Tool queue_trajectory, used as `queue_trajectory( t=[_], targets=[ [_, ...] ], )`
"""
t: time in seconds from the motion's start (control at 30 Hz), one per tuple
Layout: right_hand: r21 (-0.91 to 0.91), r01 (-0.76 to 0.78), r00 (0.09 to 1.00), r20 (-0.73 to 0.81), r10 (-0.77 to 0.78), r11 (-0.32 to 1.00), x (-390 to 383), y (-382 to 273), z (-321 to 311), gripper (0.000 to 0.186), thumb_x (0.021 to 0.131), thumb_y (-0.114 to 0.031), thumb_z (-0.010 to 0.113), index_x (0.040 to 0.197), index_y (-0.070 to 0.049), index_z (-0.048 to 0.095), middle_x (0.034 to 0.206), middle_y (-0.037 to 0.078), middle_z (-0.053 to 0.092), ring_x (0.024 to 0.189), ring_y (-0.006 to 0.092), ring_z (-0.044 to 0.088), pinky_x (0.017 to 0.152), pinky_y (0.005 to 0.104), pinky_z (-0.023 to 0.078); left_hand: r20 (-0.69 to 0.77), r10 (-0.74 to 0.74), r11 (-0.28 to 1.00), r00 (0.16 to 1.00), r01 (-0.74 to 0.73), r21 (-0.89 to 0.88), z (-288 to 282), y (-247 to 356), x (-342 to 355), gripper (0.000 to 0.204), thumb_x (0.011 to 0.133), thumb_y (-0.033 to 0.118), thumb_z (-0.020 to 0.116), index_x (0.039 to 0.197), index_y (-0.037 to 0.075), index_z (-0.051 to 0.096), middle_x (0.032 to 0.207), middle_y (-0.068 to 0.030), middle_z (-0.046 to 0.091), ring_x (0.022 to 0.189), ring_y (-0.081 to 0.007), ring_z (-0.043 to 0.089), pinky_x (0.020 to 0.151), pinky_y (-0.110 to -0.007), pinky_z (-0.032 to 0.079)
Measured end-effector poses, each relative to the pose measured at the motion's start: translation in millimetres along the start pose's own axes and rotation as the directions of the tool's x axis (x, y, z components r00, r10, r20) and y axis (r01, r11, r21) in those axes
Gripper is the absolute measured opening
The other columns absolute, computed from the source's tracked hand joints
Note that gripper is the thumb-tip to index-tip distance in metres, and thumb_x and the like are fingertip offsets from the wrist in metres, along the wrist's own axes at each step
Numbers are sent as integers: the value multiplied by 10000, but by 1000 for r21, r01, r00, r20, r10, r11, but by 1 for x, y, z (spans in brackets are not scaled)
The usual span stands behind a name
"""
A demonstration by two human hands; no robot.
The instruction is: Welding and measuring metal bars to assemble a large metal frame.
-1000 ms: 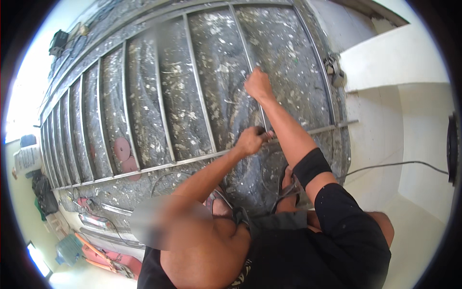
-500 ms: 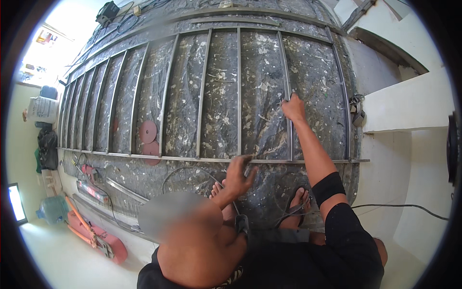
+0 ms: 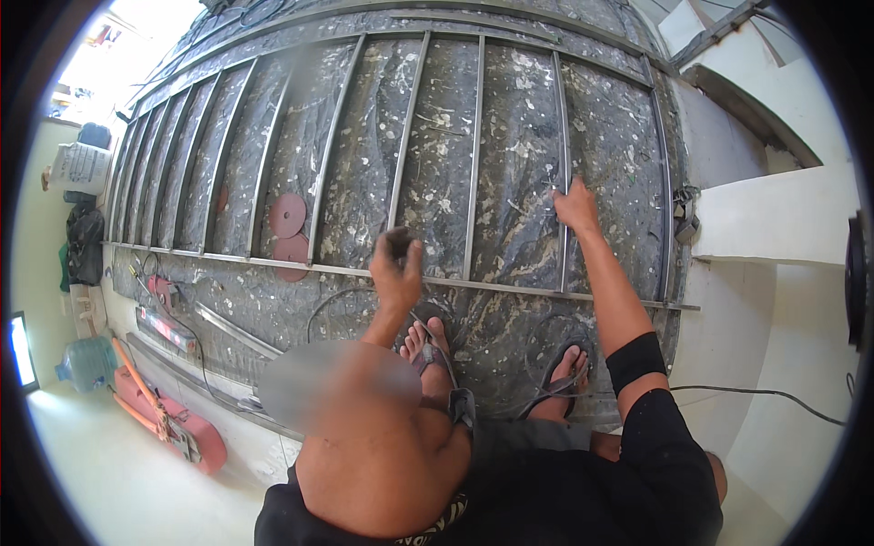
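A long ladder-like frame of grey metal bars (image 3: pixel 475 164) lies on the dark, paint-spattered sheet. My right hand (image 3: pixel 577 207) is closed at a crossbar (image 3: pixel 561 118) near the frame's right end; a small thin light thing shows beside its fingertips, too small to name. My left hand (image 3: pixel 397 273) is over the near rail (image 3: pixel 510 288), at the lower end of another crossbar (image 3: pixel 411 118). Its fingertips look dark and bent, with the thumb held apart. Whether it touches the bar is hard to see.
Reddish cutting discs (image 3: pixel 289 216) lie within the frame on the left. My sandalled feet (image 3: pixel 428 346) stand at its near side, among a dark cable (image 3: pixel 756 391). Lower left are a red case (image 3: pixel 173 419) and a water jug (image 3: pixel 88 366). A white ledge (image 3: pixel 774 217) juts in at right.
My left hand has moved left and forward, from the near rail to a crossbar's lower end. My right hand stays at its crossbar. The whole view has shifted a little.
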State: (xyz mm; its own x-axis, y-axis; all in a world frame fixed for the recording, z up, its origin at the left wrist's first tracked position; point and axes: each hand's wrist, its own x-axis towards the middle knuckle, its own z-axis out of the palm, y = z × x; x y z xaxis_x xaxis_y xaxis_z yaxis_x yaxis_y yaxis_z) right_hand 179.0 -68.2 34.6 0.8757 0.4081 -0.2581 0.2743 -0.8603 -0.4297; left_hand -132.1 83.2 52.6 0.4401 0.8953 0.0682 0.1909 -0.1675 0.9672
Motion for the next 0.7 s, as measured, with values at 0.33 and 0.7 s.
queue_trajectory(
  t=[0.33,0.7],
  targets=[
    [35,-31,999,-32,32,999,4,20,-6,430,865,-282,628,1143,34,538,1085,341,616,1061,497,583,918,532,465,230,59,993,971,-80,84,8,-7,-64,237,845,56,688,1056,-13,606,845,-119,679,765,-193,677,723,-321,530],
    [-22,-95,992,-85,92,995,-9,11,-26,441,884,-364,620,1081,28,576,1098,325,611,1041,470,597,879,517,481,162,214,964,963,-235,124,5,11,14,265,843,70,692,1079,-6,599,860,-120,667,763,-208,653,730,-325,520]
  ],
)
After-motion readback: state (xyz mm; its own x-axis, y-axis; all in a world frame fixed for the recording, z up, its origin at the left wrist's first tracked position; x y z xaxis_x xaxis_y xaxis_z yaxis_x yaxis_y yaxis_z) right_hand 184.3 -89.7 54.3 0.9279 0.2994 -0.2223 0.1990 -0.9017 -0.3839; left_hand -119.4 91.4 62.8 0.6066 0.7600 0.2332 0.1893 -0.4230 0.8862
